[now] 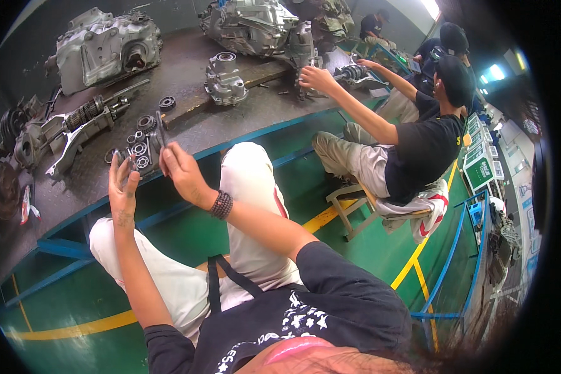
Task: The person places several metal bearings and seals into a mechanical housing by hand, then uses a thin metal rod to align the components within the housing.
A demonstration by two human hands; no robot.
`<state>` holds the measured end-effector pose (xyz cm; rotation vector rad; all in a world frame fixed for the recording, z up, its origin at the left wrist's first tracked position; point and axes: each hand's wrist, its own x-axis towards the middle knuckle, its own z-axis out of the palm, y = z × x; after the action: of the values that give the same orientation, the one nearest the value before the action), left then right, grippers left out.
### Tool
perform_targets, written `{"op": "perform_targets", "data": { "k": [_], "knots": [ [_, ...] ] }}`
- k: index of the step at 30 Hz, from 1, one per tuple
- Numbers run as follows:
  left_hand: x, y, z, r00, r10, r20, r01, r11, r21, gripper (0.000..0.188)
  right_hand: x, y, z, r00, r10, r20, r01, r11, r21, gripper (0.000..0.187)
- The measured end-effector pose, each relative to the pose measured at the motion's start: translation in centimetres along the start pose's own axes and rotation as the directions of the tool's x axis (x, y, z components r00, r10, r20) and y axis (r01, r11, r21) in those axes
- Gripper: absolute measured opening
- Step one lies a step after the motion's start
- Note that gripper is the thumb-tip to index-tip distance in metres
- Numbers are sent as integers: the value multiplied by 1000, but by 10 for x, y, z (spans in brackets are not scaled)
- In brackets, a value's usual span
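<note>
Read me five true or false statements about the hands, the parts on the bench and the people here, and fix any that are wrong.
1. The right hand holds a thin grey metal part. True.
2. The beaded bracelet is on the left wrist. False: it is on the right wrist.
3. Ball bearings lie on the bench, close to both hands. True.
4. The nearest co-worker in a black T-shirt is standing. False: that person is seated.
5. The floor is plain grey. False: it is green with yellow lines.
</note>
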<state>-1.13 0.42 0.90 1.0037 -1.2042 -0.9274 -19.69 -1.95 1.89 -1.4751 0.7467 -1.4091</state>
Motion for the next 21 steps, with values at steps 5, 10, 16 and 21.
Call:
{"op": "perform_targets", "data": {
  "k": [5, 10, 16, 21],
  "knots": [
    [-2, -3, -4, 1000, -10, 5, 9, 997, 72, 106, -6, -8, 7, 964, 56, 259, -22, 991, -131, 25],
    [1, -6, 0, 1000, 7, 7, -8, 999, 52, 102, -1, 16, -2, 999, -27, 24, 23, 987, 157, 22],
    [-2, -1, -1, 1000, -7, 0, 7, 994, 109, 96, -5, 2, 7, 986, 39, 163, -58, 992, 116, 27],
    [0, -6, 0, 997, 13, 79, -15, 1000, 23, 97, -9, 0, 6, 904, 108, 413, -116, 993, -7, 31]
  ]
}}
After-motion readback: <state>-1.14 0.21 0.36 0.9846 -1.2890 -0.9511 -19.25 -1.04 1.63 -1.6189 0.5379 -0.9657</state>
